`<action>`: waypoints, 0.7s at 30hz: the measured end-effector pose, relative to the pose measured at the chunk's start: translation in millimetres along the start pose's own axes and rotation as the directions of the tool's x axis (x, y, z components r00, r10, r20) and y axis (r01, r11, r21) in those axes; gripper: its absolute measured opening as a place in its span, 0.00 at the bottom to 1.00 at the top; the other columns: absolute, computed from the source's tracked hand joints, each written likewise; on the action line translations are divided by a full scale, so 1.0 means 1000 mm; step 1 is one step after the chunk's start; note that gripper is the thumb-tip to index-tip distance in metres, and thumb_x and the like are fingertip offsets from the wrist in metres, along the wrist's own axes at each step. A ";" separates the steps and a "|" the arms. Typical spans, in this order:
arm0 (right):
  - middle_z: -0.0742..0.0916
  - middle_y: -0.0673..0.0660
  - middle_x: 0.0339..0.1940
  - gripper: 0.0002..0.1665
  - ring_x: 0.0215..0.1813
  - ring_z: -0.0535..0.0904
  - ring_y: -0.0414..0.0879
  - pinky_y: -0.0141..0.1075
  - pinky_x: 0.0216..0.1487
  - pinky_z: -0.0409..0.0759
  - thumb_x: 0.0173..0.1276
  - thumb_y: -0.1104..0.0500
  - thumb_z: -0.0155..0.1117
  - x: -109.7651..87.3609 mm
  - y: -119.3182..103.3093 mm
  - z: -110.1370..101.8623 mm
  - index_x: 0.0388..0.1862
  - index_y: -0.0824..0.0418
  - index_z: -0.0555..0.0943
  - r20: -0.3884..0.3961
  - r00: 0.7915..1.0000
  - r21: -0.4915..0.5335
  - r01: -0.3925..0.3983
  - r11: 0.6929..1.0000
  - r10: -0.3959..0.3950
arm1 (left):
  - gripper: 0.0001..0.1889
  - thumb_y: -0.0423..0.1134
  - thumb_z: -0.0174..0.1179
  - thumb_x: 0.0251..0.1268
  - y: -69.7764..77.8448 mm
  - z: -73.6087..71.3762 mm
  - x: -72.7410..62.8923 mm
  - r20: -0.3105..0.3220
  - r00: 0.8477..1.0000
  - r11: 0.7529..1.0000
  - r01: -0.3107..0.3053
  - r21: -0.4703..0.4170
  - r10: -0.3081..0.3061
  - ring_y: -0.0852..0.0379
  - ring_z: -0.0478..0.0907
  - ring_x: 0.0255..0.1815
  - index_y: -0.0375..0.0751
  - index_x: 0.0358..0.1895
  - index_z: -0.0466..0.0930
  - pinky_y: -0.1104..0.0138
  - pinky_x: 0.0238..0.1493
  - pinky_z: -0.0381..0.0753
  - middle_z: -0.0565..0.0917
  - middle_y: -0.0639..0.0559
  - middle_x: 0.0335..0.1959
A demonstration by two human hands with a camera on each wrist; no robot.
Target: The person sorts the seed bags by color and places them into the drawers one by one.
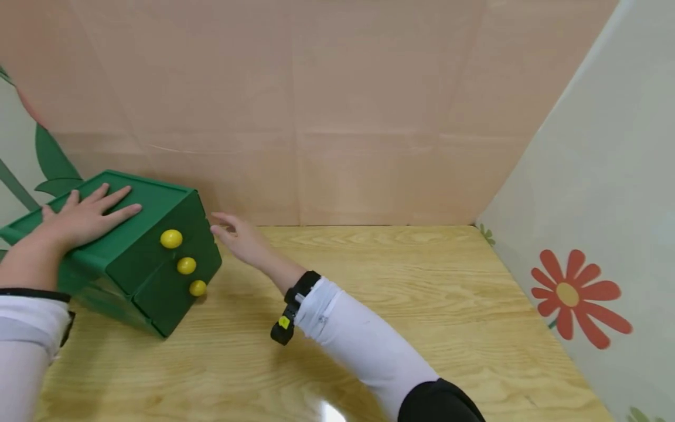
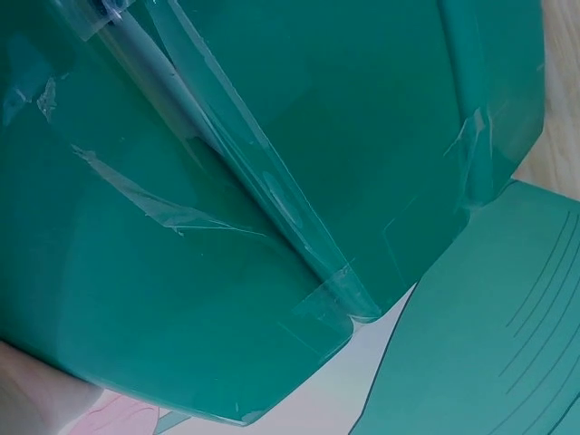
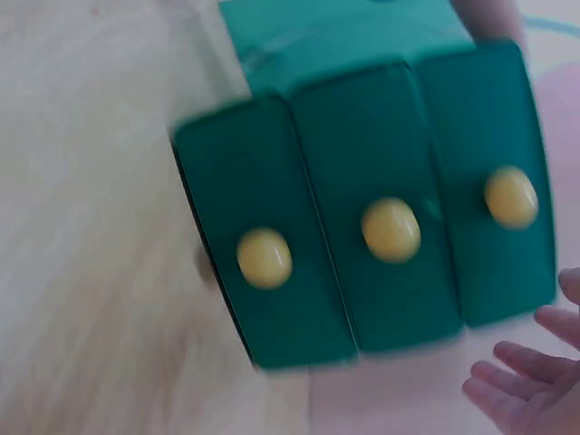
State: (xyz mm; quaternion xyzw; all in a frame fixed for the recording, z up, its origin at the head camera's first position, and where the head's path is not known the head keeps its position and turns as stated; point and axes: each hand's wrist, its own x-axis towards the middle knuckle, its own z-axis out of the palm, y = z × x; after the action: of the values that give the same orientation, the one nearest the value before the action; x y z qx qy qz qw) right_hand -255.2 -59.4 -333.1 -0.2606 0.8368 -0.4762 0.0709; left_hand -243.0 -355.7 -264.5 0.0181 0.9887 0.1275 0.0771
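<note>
A green drawer box (image 1: 153, 211) with three stacked drawers stands on the left of the table. Each drawer front carries a round yellow knob (image 1: 187, 265), and in the right wrist view all three drawers (image 3: 376, 299) look closed. My left hand (image 1: 89, 217) rests on the box's top with its fingers spread. Just right of the drawer fronts, my right hand (image 1: 242, 240) hovers with extended, slightly bent fingers and holds nothing. In the left wrist view the box's side (image 2: 299, 118) shows strips of clear tape, and only a bit of the hand appears at the lower left.
The wooden table (image 1: 337, 328) stretches right of the box. A pinkish-beige sheet (image 1: 337, 117) covers the wall behind. On the right stands a white wall with a red flower (image 1: 566, 294); a leaf print (image 1: 53, 152) marks the left wall.
</note>
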 end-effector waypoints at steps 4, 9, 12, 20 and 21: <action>0.74 0.60 0.74 0.30 0.74 0.70 0.55 0.48 0.70 0.73 0.83 0.47 0.47 -0.009 0.024 -0.036 0.78 0.53 0.65 -0.093 0.995 0.022 -0.036 0.999 0.038 | 0.48 0.73 0.29 0.74 0.000 -0.003 0.003 -0.012 1.000 1.000 -0.006 0.004 0.006 0.13 0.20 0.69 0.41 0.81 0.32 0.19 0.57 0.20 0.28 0.24 0.77; 0.74 0.59 0.74 0.32 0.74 0.69 0.56 0.52 0.74 0.68 0.82 0.43 0.47 -0.036 0.061 -0.080 0.79 0.53 0.64 -0.203 0.976 0.038 -0.079 0.996 0.085 | 0.45 0.70 0.29 0.76 0.003 -0.004 0.006 -0.058 0.997 0.999 -0.042 -0.007 0.041 0.14 0.27 0.72 0.37 0.81 0.38 0.21 0.62 0.28 0.34 0.22 0.77; 0.72 0.60 0.75 0.33 0.76 0.67 0.58 0.54 0.75 0.64 0.82 0.43 0.47 -0.059 0.084 -0.101 0.80 0.54 0.63 -0.251 0.960 0.071 -0.109 0.991 0.124 | 0.42 0.66 0.28 0.78 0.004 0.001 0.000 -0.129 0.991 0.998 -0.021 -0.052 0.015 0.14 0.39 0.72 0.37 0.81 0.41 0.23 0.65 0.41 0.42 0.19 0.76; 0.65 0.59 0.80 0.37 0.79 0.59 0.59 0.58 0.77 0.58 0.82 0.39 0.44 -0.116 0.122 -0.154 0.82 0.53 0.57 -0.355 0.919 0.111 -0.140 0.984 0.171 | 0.36 0.61 0.31 0.81 0.030 0.001 -0.024 -0.307 0.951 0.952 -0.061 -0.299 -0.035 0.15 0.47 0.71 0.45 0.82 0.43 0.25 0.64 0.51 0.47 0.18 0.75; 0.65 0.58 0.80 0.38 0.79 0.59 0.59 0.59 0.77 0.57 0.81 0.37 0.43 -0.122 0.125 -0.159 0.82 0.51 0.57 -0.367 0.913 0.101 -0.153 0.983 0.179 | 0.35 0.60 0.32 0.82 0.037 0.001 -0.027 -0.326 0.945 0.944 -0.090 -0.318 -0.020 0.17 0.45 0.73 0.47 0.82 0.44 0.25 0.66 0.49 0.46 0.20 0.76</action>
State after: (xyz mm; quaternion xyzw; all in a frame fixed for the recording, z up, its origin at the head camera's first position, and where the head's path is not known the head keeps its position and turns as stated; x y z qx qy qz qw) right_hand -255.3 174.7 -368.0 -0.0903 0.8368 -0.5385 -0.0407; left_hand -215.2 -321.0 -251.6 0.0013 0.9521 0.2932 -0.0872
